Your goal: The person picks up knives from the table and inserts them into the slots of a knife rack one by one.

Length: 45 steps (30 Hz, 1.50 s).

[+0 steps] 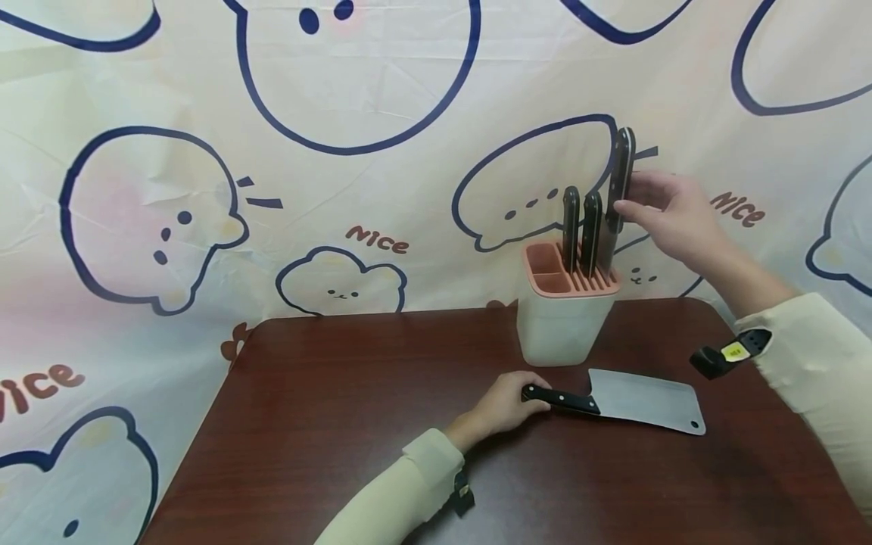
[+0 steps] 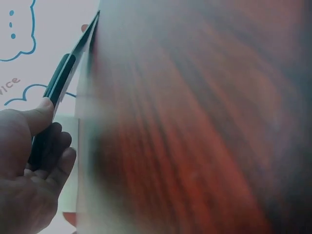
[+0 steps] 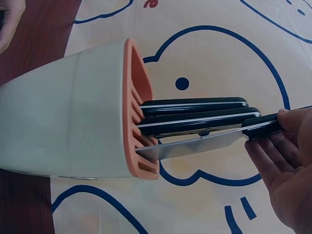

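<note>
A cleaver (image 1: 643, 400) with a wide steel blade and black riveted handle lies low over the table, its blade pointing right. My left hand (image 1: 507, 401) grips the end of that handle, thumb along it in the left wrist view. At the back stands a white knife block (image 1: 565, 329) with a pink slotted top. My right hand (image 1: 671, 212) pinches the black handle of a kitchen knife (image 3: 263, 126), whose blade is partly out of a slot, its tip end hidden inside. Beside it, two black-handled knives (image 3: 195, 106) sit fully down in their slots.
The dark brown wooden table (image 1: 341, 409) runs up to a cloth backdrop (image 1: 341, 189) printed with cartoon outlines. The block stands near the table's back edge, just behind the cleaver. Open square compartments (image 1: 547, 261) take up the left side of its top.
</note>
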### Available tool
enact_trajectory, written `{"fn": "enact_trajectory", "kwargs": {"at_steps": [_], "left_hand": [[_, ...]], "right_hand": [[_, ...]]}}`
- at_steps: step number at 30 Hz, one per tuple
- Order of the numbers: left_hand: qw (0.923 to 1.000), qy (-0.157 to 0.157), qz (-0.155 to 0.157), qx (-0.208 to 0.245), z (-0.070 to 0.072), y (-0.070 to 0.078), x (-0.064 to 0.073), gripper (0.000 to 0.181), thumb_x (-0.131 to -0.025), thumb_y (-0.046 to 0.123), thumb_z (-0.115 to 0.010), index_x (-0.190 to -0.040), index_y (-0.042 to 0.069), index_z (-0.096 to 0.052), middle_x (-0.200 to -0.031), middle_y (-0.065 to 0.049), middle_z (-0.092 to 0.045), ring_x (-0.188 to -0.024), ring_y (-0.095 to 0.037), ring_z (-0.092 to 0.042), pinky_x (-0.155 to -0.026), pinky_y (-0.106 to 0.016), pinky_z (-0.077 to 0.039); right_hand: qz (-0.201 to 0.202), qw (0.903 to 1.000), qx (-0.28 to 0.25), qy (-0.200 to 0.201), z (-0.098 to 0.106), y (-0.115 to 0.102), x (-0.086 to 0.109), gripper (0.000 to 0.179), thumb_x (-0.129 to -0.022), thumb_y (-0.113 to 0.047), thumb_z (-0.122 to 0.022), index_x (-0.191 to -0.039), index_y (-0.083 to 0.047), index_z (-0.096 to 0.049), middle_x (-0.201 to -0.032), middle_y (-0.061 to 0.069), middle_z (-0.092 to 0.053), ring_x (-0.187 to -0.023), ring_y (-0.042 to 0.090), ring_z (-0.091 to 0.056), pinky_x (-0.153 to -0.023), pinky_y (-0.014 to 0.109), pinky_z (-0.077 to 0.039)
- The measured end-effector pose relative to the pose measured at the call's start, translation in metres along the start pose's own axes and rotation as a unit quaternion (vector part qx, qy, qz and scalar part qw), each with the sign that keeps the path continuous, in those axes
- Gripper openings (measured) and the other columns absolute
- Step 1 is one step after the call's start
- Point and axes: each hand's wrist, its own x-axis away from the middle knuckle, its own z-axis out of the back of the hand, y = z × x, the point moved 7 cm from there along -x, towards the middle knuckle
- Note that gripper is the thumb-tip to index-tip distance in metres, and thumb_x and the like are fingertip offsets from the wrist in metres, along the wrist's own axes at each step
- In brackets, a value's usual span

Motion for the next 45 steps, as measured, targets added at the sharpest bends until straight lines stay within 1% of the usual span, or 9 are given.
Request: {"fn": "enact_trajectory", "kwargs": {"at_steps": [5,8,17,21,28,31,35,38,45], "left_hand": [[0.9999,-0.010,0.003,0.005,0.006,0.006,0.003,0.018,-0.092,0.021,-0.078,-0.108,0.015,-0.074,-0.102,0.009,-0.071,-0.094,0.001,-0.060,-0.089,-0.018,-0.048],[0.9998,-0.015,-0.004,0.014,0.013,0.012,0.005,0.016,-0.092,0.020,-0.078,-0.107,0.015,-0.074,-0.101,0.010,-0.071,-0.091,0.001,-0.059,-0.085,-0.018,-0.048],[0.9988,-0.005,-0.045,0.019,0.036,0.029,0.009,0.018,-0.094,0.020,-0.075,-0.111,0.015,-0.071,-0.103,0.008,-0.069,-0.087,-0.002,-0.057,-0.079,-0.017,-0.047],[0.9982,0.003,-0.058,0.016,0.047,0.035,0.012,0.018,-0.095,0.019,-0.074,-0.112,0.014,-0.070,-0.105,0.006,-0.068,-0.089,-0.003,-0.057,-0.082,-0.018,-0.048],[0.9963,0.014,-0.077,0.034,0.065,0.045,0.020,0.019,-0.095,0.015,-0.073,-0.113,0.014,-0.070,-0.109,0.005,-0.068,-0.097,-0.004,-0.060,-0.091,-0.021,-0.050],[0.9948,0.019,-0.091,0.041,0.073,0.050,0.023,0.021,-0.095,0.014,-0.074,-0.116,0.013,-0.070,-0.109,0.004,-0.068,-0.097,-0.005,-0.061,-0.091,-0.022,-0.051],[0.9934,0.022,-0.094,0.062,0.083,0.055,0.027,0.025,-0.094,0.012,-0.074,-0.119,0.011,-0.069,-0.110,0.003,-0.068,-0.098,-0.008,-0.062,-0.092,-0.022,-0.052],[0.9918,0.027,-0.096,0.079,0.091,0.059,0.028,0.027,-0.093,0.009,-0.075,-0.119,0.010,-0.069,-0.110,0.001,-0.068,-0.098,-0.010,-0.062,-0.092,-0.022,-0.053],[0.9862,0.051,-0.121,0.101,0.109,0.065,0.030,0.031,-0.091,0.006,-0.077,-0.121,0.007,-0.070,-0.115,-0.004,-0.070,-0.101,-0.010,-0.063,-0.092,-0.027,-0.055]], "right_hand": [[-0.003,1.0000,0.005,-0.006,-0.005,0.004,0.002,0.056,-0.105,-0.034,-0.057,-0.151,-0.004,-0.046,-0.142,0.025,-0.056,-0.136,0.042,-0.048,-0.108,0.065,-0.038],[0.004,1.0000,0.007,-0.003,-0.007,0.005,0.002,0.053,-0.105,-0.032,-0.058,-0.149,-0.004,-0.049,-0.138,0.025,-0.058,-0.135,0.043,-0.050,-0.107,0.065,-0.039],[0.027,0.9996,0.001,-0.007,-0.014,0.007,0.003,0.043,-0.103,-0.022,-0.061,-0.141,-0.003,-0.056,-0.134,0.024,-0.061,-0.128,0.042,-0.056,-0.106,0.063,-0.042],[0.021,0.9997,0.003,-0.012,-0.015,0.010,0.003,0.045,-0.104,-0.024,-0.060,-0.142,-0.001,-0.054,-0.136,0.025,-0.060,-0.130,0.043,-0.054,-0.106,0.064,-0.041],[0.014,0.9997,0.008,-0.020,-0.019,0.015,0.003,0.048,-0.104,-0.026,-0.059,-0.144,0.000,-0.052,-0.137,0.026,-0.058,-0.131,0.044,-0.052,-0.105,0.065,-0.041],[0.022,0.9995,0.011,-0.020,-0.020,0.016,0.003,0.047,-0.105,-0.025,-0.058,-0.144,0.000,-0.052,-0.135,0.026,-0.059,-0.130,0.044,-0.053,-0.104,0.065,-0.041],[0.027,0.9994,0.015,-0.019,-0.021,0.015,0.004,0.046,-0.105,-0.025,-0.058,-0.144,0.000,-0.053,-0.134,0.026,-0.060,-0.129,0.045,-0.053,-0.104,0.065,-0.042],[0.023,0.9994,0.014,-0.020,-0.022,0.017,0.004,0.047,-0.105,-0.024,-0.058,-0.145,-0.001,-0.052,-0.134,0.026,-0.060,-0.130,0.044,-0.053,-0.104,0.065,-0.042],[0.007,0.9995,0.011,-0.028,-0.024,0.022,0.005,0.050,-0.105,-0.027,-0.058,-0.147,-0.002,-0.049,-0.138,0.026,-0.058,-0.133,0.044,-0.050,-0.106,0.066,-0.040]]}}
